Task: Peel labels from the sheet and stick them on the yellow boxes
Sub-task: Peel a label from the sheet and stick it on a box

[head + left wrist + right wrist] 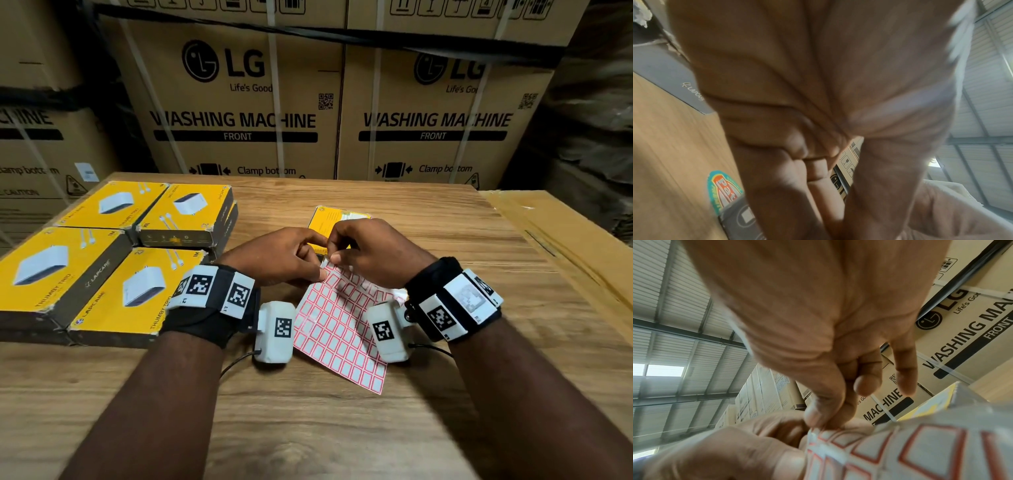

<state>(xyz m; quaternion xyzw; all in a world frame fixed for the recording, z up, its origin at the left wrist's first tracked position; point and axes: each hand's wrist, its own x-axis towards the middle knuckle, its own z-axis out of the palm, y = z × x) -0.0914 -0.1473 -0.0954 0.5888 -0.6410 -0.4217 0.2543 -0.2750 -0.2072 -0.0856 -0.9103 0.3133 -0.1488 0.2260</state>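
Note:
A sheet of red-bordered white labels (339, 329) lies slanted on the wooden table (342, 428), its far end lifted. My left hand (291, 257) pinches the sheet's top corner (813, 444). My right hand (363, 250) pinches a small label (323, 263) at that corner between thumb and forefinger (818, 412). One yellow box (337, 219) lies just beyond the hands, mostly hidden by them. Several more yellow boxes (113, 260) sit grouped at the left of the table.
Large LG washing-machine cartons (239, 102) stand behind the table. A taped cardboard carton (565, 246) flanks the table's right side. A coloured sticker (723, 190) sits on the wood near the left hand.

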